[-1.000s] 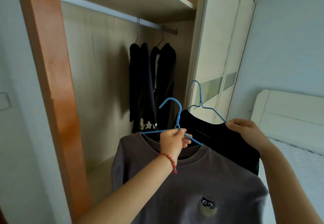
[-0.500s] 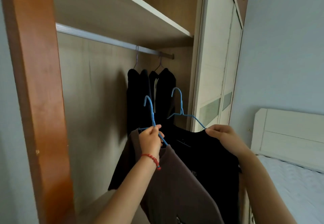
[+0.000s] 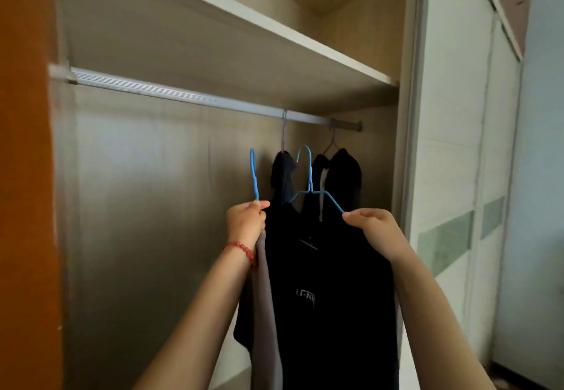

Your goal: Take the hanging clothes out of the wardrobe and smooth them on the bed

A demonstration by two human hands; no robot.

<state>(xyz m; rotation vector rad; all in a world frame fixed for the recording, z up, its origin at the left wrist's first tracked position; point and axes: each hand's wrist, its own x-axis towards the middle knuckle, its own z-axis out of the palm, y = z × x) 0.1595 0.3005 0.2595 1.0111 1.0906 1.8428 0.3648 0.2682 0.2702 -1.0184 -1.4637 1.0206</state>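
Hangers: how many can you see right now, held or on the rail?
4. A blue hanger in the left hand; another blue hanger in the right hand; two pale ones hooked on the rail. Clothes may hide more.

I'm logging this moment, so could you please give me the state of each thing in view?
Left hand: grips the grey shirt's blue hanger.
Right hand: pinches the black shirt's blue hanger.
Grey shirt: off the rail, hanging edge-on.
Black shirt: off the rail, hanging.
Dark clothes: hanging on the rail.
Wardrobe: open.
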